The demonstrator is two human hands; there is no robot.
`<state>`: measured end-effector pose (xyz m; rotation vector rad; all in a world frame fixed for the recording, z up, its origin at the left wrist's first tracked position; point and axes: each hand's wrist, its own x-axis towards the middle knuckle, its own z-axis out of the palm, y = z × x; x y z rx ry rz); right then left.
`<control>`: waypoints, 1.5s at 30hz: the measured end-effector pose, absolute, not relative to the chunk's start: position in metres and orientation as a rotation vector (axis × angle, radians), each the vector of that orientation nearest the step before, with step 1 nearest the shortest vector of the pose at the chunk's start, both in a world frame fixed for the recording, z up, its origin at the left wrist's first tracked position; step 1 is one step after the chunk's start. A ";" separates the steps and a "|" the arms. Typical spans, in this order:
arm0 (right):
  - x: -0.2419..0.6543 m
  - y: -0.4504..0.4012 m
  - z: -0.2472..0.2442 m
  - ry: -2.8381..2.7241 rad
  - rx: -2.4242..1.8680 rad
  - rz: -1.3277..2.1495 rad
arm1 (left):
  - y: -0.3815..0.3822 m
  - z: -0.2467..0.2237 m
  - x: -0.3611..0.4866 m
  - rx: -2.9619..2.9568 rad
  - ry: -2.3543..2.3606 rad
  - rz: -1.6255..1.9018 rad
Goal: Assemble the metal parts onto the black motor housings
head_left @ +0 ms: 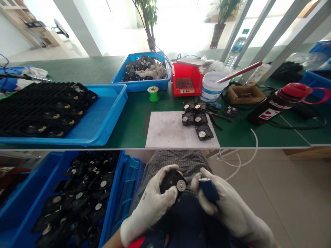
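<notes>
At the lower middle of the head view, the gloved left hand (pixel 150 203) closes around a black plastic module (pixel 168 182), its round silver hub (pixel 181 185) facing right, just beside the right hand (pixel 227 206), which pinches a dark blue block (pixel 209 190).

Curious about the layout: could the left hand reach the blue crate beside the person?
Probably yes: the left hand sits close to the blue crate, nothing between, though it holds a black part.

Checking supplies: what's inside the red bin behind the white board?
The red bin holds a layer of small dark brown pieces; they're too small to identify, and whatever lies beneath them is covered.
</notes>
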<state>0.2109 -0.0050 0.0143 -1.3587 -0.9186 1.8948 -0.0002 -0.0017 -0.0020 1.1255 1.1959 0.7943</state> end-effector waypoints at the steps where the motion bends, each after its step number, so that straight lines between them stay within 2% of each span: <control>1: 0.209 -0.005 0.016 -0.979 -1.393 1.808 | -0.001 -0.002 0.000 1.131 1.190 0.787; 9: 0.199 -0.005 0.005 -1.805 -1.402 0.646 | -0.001 0.002 -0.001 1.191 1.174 0.717; 12: 0.198 -0.004 0.003 -1.879 -1.330 0.428 | -0.001 0.003 -0.001 1.223 1.193 0.694; 45: 0.197 -0.005 0.006 -1.941 -1.317 0.333 | -0.001 0.009 0.002 1.239 1.256 0.641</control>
